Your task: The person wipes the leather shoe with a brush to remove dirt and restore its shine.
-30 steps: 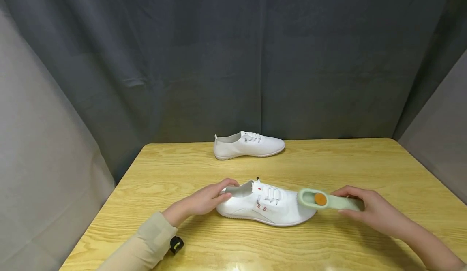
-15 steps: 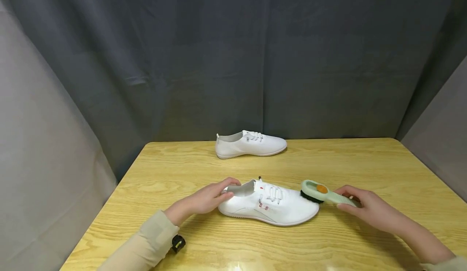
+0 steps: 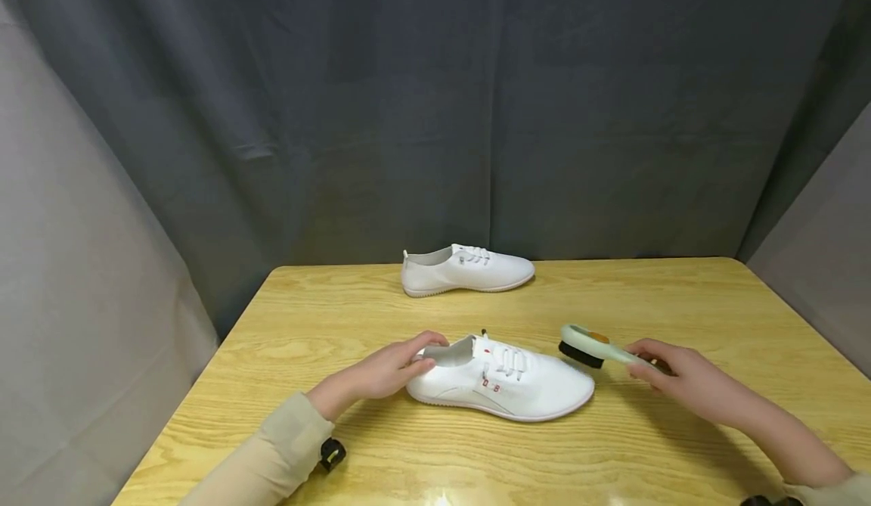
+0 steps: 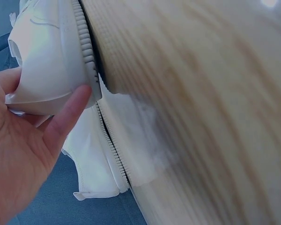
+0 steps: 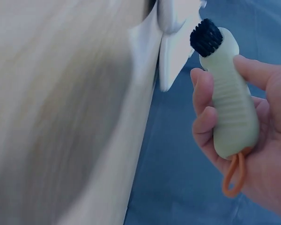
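Note:
A white lace-up shoe (image 3: 544, 385) stands on the table with its toe to the right. At its heel my left hand (image 3: 384, 370) grips the back, some fingers inside the opening and the thumb outside, as the left wrist view (image 4: 25, 140) also shows. Off the toe, my right hand (image 3: 694, 381) holds a pale green shoe brush (image 3: 615, 351) by the handle, dark bristles down and apart from the shoe. In the right wrist view, fingers curl round the brush's ribbed handle (image 5: 232, 101), and an orange loop (image 5: 235, 176) hangs from its end.
A second white shoe (image 3: 469, 270) stands near the back edge of the wooden table (image 3: 327, 302), toe also to the right. A dark curtain (image 3: 381, 113) hangs behind, and pale cloth (image 3: 88, 264) flanks the left side.
The brush has come up off the shoe's toe and tilted so its bristles show below the head. The left hand and the shoe stay about where they were.

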Demonstrator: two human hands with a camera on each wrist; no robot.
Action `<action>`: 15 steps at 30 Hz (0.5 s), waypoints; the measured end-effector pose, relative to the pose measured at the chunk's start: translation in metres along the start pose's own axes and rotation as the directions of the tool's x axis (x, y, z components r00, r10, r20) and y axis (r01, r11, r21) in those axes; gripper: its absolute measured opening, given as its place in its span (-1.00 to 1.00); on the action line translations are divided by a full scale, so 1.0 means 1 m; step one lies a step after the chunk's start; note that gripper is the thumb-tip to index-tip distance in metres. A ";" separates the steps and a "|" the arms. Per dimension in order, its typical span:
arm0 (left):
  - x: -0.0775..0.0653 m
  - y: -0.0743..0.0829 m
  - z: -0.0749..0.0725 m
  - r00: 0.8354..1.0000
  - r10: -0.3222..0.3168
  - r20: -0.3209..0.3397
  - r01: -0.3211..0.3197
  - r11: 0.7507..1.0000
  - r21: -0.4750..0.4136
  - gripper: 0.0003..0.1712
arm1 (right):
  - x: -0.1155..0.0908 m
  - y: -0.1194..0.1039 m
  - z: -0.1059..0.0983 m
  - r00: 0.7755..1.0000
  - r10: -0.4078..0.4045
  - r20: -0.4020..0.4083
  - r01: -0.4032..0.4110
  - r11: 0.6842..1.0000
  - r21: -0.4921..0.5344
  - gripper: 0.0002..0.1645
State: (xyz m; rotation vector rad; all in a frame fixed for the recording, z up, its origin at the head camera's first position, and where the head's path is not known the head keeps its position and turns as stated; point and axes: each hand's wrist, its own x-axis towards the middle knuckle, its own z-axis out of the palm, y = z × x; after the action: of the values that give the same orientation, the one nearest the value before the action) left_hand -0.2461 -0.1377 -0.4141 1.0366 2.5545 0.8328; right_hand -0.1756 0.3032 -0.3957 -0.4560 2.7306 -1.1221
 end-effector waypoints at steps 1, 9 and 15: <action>0.000 0.000 0.000 1.000 -0.002 0.001 0.002 1.000 -0.001 -0.54 | 0.004 -0.005 0.002 1.000 0.003 0.021 -0.004 1.000 0.023 -0.54; -0.001 0.000 0.001 1.000 -0.016 0.002 0.016 1.000 -0.004 -0.55 | 0.029 -0.017 0.011 0.996 0.022 0.090 -0.025 0.999 0.040 -0.45; 0.000 0.000 0.000 1.000 -0.023 -0.001 0.023 1.000 -0.002 -0.56 | 0.020 0.002 0.002 0.997 0.044 0.064 -0.042 0.998 -0.037 -0.46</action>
State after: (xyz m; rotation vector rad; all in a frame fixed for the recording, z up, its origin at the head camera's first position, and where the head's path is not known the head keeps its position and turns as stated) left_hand -0.2457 -0.1378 -0.4135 1.0042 2.5610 0.8292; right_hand -0.1942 0.2966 -0.3996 -0.4279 2.6956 -1.0310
